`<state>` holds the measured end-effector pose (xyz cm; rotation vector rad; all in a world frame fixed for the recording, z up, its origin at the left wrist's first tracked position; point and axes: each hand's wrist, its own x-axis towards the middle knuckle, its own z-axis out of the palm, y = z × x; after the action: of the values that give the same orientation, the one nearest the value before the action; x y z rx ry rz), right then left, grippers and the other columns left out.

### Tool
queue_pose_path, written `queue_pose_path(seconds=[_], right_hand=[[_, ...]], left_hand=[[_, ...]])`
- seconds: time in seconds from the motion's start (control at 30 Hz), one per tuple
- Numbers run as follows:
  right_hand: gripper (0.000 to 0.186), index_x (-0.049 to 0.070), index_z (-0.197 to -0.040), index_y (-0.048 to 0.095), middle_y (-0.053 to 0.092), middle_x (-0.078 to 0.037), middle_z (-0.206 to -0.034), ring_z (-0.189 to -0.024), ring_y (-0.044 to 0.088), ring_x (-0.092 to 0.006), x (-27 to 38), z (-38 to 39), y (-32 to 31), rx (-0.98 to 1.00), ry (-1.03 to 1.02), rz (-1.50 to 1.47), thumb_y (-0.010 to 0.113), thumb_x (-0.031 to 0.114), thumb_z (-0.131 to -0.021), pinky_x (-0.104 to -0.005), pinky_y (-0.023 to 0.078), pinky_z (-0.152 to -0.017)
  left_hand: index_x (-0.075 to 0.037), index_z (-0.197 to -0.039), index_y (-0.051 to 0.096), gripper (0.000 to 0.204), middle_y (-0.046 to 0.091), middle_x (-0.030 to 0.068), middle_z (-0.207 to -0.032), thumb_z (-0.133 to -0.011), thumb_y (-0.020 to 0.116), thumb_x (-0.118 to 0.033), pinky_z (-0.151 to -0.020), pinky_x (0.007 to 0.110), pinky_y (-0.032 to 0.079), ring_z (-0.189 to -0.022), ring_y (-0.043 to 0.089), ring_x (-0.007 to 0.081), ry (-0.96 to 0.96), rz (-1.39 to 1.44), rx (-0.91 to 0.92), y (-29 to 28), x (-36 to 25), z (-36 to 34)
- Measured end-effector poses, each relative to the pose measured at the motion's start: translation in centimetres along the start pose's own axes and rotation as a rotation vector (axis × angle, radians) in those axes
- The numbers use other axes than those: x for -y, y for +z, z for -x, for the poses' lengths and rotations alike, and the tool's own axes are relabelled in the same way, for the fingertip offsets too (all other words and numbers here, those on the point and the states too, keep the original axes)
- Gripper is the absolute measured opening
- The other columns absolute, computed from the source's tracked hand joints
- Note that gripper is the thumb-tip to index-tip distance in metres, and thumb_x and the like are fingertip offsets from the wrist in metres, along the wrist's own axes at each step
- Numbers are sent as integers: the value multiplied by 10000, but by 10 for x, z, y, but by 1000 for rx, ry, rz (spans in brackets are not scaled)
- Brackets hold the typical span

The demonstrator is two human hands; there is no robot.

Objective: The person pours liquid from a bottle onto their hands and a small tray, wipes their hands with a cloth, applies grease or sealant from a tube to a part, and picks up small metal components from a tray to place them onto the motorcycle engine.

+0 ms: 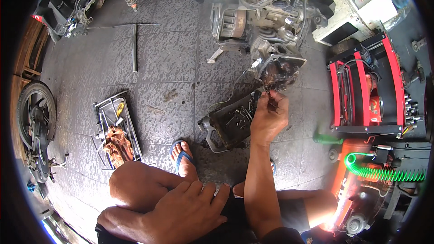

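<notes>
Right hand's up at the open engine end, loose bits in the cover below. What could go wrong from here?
1. The right hand pinches something small at the engine opening; what it is cannot be told. If dropped, it may land among the loose bolts in the engine cover or roll across the floor.
2. The left hand rests on the knee, so nothing steadies the engine.
3. The foot in a blue sandal sits close to the cover and could nudge it.

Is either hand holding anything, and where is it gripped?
The right hand pinches something small at the engine's lower end; what it is, I cannot tell. The left hand rests on the knee, holding nothing.
</notes>
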<state>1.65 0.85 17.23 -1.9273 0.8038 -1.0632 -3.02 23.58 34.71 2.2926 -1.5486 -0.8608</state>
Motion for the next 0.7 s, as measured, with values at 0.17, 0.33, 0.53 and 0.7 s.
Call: queue_pose_path(seconds=[0.17,0.33,0.53,0.7], right_hand=[[132,1,-950,654,702,-120,-873,-700,681,-190,-7,2,1,-20,-32,-43,725,-10,-838,-313,546,-634],[127,-18,-942,660,711,-114,-851,-695,674,-163,0,3,1,-10,105,-53,739,41,-863,-299,540,-632],[170,-37,-936,653,706,-107,-797,-661,665,-155,-3,2,1,-10,125,-27,745,95,-880,-305,531,-611],[207,-33,-941,631,699,-105,-772,-646,660,-155,7,-1,-1,25,116,44,757,116,-873,-304,524,-597]], left_hand=[[-21,-1290,536,600,617,169,-1117,-890,642,-456,-852,377,513,-1012,624,290,-9,24,11,-3,-2,-1],[-17,-1292,531,603,617,172,-1116,-892,639,-455,-855,379,512,-1015,624,292,-13,16,15,-2,-2,-2],[-20,-1288,531,603,614,184,-1123,-888,642,-457,-854,381,512,-1013,626,294,-17,18,33,-3,-2,-2],[-19,-1286,531,605,610,192,-1134,-882,653,-452,-851,384,515,-1016,630,296,-8,-14,17,-3,-3,-2]])
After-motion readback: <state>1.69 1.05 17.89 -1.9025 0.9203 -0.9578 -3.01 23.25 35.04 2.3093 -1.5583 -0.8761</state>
